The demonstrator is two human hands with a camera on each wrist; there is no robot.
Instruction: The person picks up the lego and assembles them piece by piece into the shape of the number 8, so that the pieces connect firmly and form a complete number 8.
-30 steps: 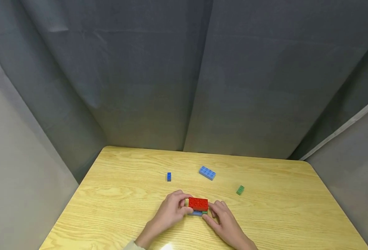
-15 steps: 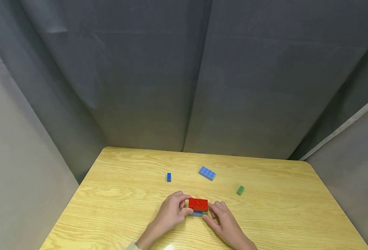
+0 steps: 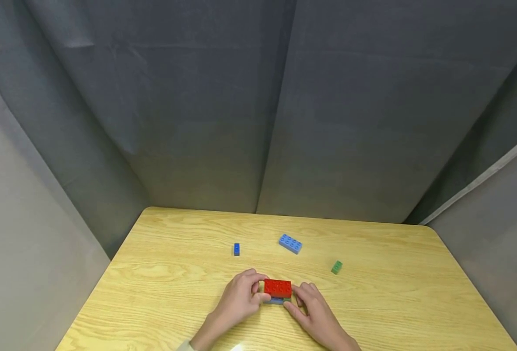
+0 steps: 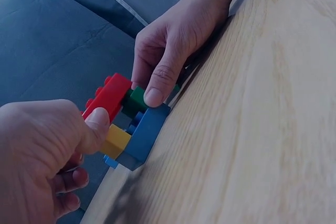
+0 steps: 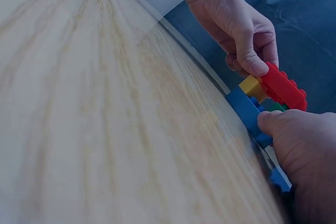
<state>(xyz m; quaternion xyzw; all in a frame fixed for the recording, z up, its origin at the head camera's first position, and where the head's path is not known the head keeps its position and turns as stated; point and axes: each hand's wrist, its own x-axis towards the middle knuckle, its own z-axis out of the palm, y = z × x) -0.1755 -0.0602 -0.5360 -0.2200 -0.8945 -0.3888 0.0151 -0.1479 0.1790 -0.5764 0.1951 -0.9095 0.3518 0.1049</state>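
Observation:
A red toy brick (image 3: 277, 288) tops a small stack, over a yellow brick (image 4: 116, 139) and a green brick (image 4: 137, 98) that stand on a wide blue brick (image 4: 150, 129). At the stack's left end, my left hand (image 3: 241, 295) pinches the red brick between thumb and finger, the thumb reaching toward the yellow one. My right hand (image 3: 314, 312) pinches the other end low down, its thumb against the blue brick by the green one. The fingers at the back are partly hidden. Whether the red brick is fully pressed down I cannot tell.
On the wooden table (image 3: 175, 273), a small dark blue brick (image 3: 237, 249), a larger light blue brick (image 3: 291, 243) and a small green brick (image 3: 336, 267) lie beyond the hands. Grey curtains (image 3: 205, 122) surround the table's back and sides.

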